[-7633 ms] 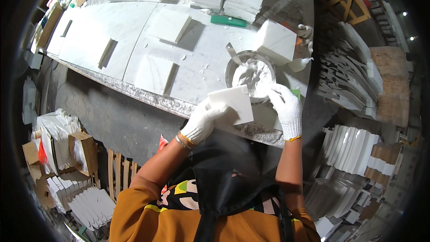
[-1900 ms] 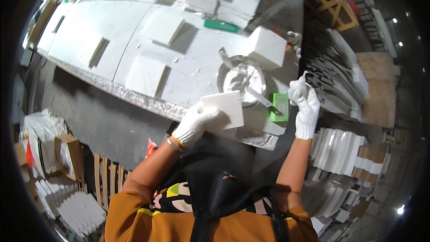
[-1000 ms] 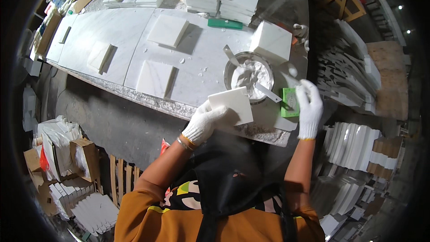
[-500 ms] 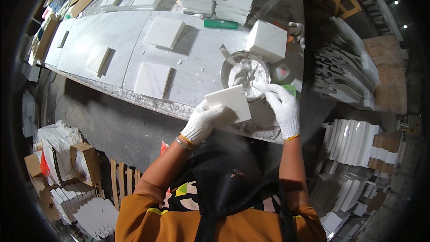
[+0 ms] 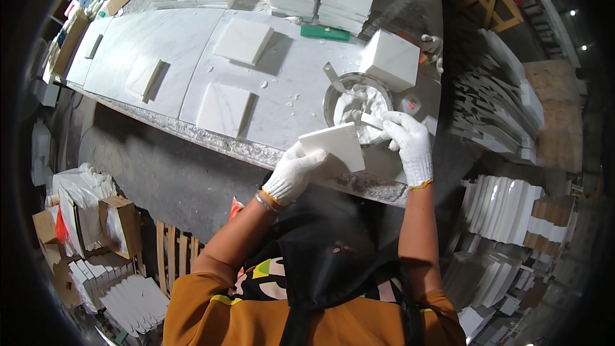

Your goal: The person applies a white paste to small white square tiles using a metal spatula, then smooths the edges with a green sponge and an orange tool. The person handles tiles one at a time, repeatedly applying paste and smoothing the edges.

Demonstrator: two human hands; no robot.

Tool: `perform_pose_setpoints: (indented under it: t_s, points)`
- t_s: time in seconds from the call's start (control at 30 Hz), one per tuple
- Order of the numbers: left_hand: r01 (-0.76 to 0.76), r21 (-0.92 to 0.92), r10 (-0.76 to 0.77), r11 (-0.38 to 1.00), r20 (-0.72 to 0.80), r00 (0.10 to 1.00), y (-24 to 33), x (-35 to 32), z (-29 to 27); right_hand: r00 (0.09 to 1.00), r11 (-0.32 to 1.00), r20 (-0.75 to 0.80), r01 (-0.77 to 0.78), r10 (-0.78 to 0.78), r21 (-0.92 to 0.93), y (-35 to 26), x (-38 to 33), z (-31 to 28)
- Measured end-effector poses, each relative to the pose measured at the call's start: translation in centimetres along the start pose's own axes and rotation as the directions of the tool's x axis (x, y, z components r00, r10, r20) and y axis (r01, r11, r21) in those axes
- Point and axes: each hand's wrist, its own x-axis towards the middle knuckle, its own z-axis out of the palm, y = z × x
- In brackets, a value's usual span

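Marble worktop (image 5: 160, 45); left hand (image 5: 296, 172) grips white tile (image 5: 333, 146), right hand (image 5: 408, 143) grips scraper (image 5: 371, 120) over paste bowl (image 5: 357, 97).

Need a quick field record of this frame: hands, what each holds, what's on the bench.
left hand: white glove, holds a white square tile above the bench edge
right hand: white glove, grips a small scraper at the bowl
bowl: round metal, white paste inside, a second tool leaning in it
bench: white marble slab with loose square tiles
white block: beside the bowl, far side
green bar: near tile stacks
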Motion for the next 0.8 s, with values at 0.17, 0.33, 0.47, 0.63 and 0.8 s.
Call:
perform_pose_setpoints:
  t_s: [0.17, 0.33, 0.47, 0.63, 0.8]
  points:
    - [-0.009, -0.003, 0.009, 1.000, -0.004, 1.000, 0.1, 0.1, 0.0, 0.991, 0.983, -0.020, -0.127, 0.131, 0.133, -1.9, -1.1, -0.2]
    - [0.015, 0.010, -0.014, 1.000, -0.034, 0.999, 0.2, 0.1, 0.3, 0.995, 0.983, -0.040, -0.080, 0.087, 0.167, -2.9, -2.1, -0.3]
    - [0.007, 0.048, -0.004, 0.999, -0.051, 0.999, 0.3, 0.1, 0.6, 0.998, 0.992, -0.043, -0.046, 0.051, 0.114, -3.8, -2.7, -0.1]
    - [0.002, 0.068, 0.003, 0.998, -0.072, 0.997, 0.3, 0.0, 0.8, 0.999, 0.998, -0.020, -0.033, 0.034, 0.061, -4.0, -2.9, -0.1]
    - [-0.006, 0.055, 0.009, 0.998, -0.056, 0.998, 0.3, 0.0, 0.7, 0.999, 0.997, -0.027, -0.017, 0.019, 0.077, -3.6, -2.7, -0.4]
